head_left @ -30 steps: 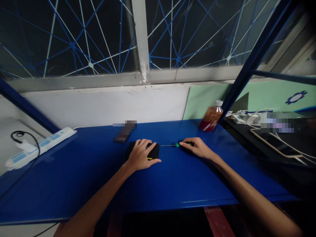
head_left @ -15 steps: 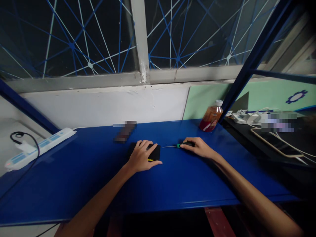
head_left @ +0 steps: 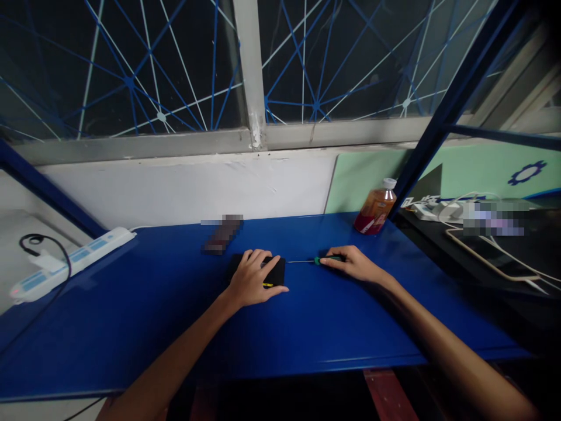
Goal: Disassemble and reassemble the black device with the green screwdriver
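My left hand (head_left: 254, 278) lies across a flat black box (head_left: 277, 270), fingers over its far edge and thumb along its near side. A small yellow mark shows on the box beside the thumb; much of the box is hidden under the palm. In my right hand (head_left: 353, 263) is a screwdriver (head_left: 317, 261) with a green and dark handle, gripped between thumb and fingers. Its thin metal shaft lies level and points left, with the tip at the box's right side. Whether the tip touches the box I cannot tell.
On the blue table (head_left: 307, 333), a dark blurred-out object (head_left: 222, 235) lies behind the box. A drink bottle (head_left: 376, 207) stands at the back right, and a white power strip (head_left: 74, 266) lies at the left. A phone (head_left: 491, 254) and cables occupy the dark surface at right.
The screwdriver handle has turned slightly in my right hand, showing more green now. My left hand and the box stay where they were.
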### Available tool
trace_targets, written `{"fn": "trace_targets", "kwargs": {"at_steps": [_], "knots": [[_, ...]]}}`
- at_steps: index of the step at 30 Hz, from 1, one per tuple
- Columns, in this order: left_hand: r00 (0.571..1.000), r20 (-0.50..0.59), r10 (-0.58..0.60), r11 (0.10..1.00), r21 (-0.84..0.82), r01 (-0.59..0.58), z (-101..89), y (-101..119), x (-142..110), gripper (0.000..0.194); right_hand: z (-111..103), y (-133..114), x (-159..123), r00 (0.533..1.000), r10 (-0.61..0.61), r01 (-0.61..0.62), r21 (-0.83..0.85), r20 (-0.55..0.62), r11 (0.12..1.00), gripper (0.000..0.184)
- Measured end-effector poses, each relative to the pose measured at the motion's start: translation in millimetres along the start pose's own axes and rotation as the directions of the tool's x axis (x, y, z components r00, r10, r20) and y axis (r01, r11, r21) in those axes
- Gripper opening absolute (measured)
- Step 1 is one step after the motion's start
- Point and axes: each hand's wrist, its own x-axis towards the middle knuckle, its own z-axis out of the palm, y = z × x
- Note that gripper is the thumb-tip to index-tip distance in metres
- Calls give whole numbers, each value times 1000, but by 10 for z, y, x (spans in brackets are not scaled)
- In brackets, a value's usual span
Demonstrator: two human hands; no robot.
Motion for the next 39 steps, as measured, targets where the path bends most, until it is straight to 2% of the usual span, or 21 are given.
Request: {"fn": "trace_targets", "kwargs": {"at_steps": [4,7,11,13,16,19,22,24,26,30,32,36,39], "knots": [[1000,-8,8,1000,1,-8,-6,3,2,68,15,-63,4,998,-47,43,-75,-49,996,45],[1000,2,-1,1000,3,1,-7,3,4,70,40,-57,-1,997,-25,26,8,-67,1000,34],[1000,7,-2,1000,2,2,-11,3,8,69,54,15,-8,998,57,-54,187,-12,981,42],[1000,10,-3,1000,0,3,-13,4,9,69,44,39,-7,996,84,-83,195,3,977,41],[1000,6,-2,1000,-6,2,-14,6,7,69,14,29,2,999,17,-17,5,-45,1000,41],[1000,-9,3,1000,-10,-3,-10,5,3,69,2,-19,11,997,-41,27,-194,-68,981,44],[1000,-13,5,1000,-10,-5,-8,2,1,68,19,-52,9,997,-25,8,-228,-71,974,43],[1000,-8,4,1000,-10,-4,-8,1,1,68,30,-46,0,996,-17,1,-176,-86,984,35],[1000,2,1,1000,-7,-1,-9,0,2,69,32,-21,-11,997,-5,-1,-73,-77,997,40],[1000,13,-4,1000,-6,4,-17,5,5,70,12,26,-21,997,77,-79,121,25,989,41],[1000,12,-4,1000,-7,4,-20,6,6,70,-4,13,-17,998,66,-67,69,8,995,38],[1000,2,4,1000,-7,-4,-9,2,2,69,-17,-72,-13,995,-45,28,-183,-86,983,40],[1000,-2,8,1000,-5,-8,2,-3,-2,69,5,-104,-19,991,-33,3,-223,-130,975,39]]}}
